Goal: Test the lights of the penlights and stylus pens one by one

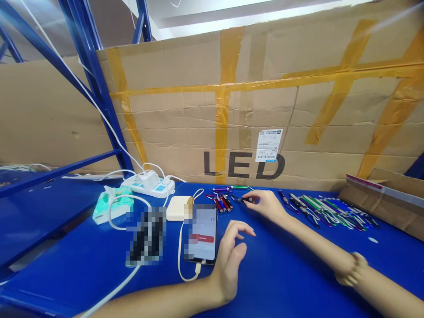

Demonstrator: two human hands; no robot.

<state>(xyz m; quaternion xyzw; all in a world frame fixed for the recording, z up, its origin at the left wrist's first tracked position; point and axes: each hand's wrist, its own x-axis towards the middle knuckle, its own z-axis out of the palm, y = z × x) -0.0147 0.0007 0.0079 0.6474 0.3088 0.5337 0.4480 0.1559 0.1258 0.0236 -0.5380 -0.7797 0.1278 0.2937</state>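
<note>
Pens (222, 202) lie in a small cluster on the blue table (281, 274), close under the cardboard wall (251, 110), and our right hand (265, 205) reaches into them from the right. Its fingertips pinch one dark pen (245, 199) at the cluster's right edge; the rest of the cluster sits just to the left of those fingers, some red, some dark, with a green one (239, 187) and a purple one a little farther back.

Our left hand (232, 251) hovers nearer to us, well short of the pens, fingers loosely curled and open, gripping nothing. It hangs just right of a phone (202, 234) lying flat with a cable (185, 265) plugged into its near end (the screen is blurred, as is a second device (145, 240) beside it).

Beyond our right wrist a long row of more pens (327, 211) stretches toward a cardboard box (380, 198) at the right edge. To the left we see a white charger (179, 207), a power strip (149, 184) and a tissue pack (111, 205).
</note>
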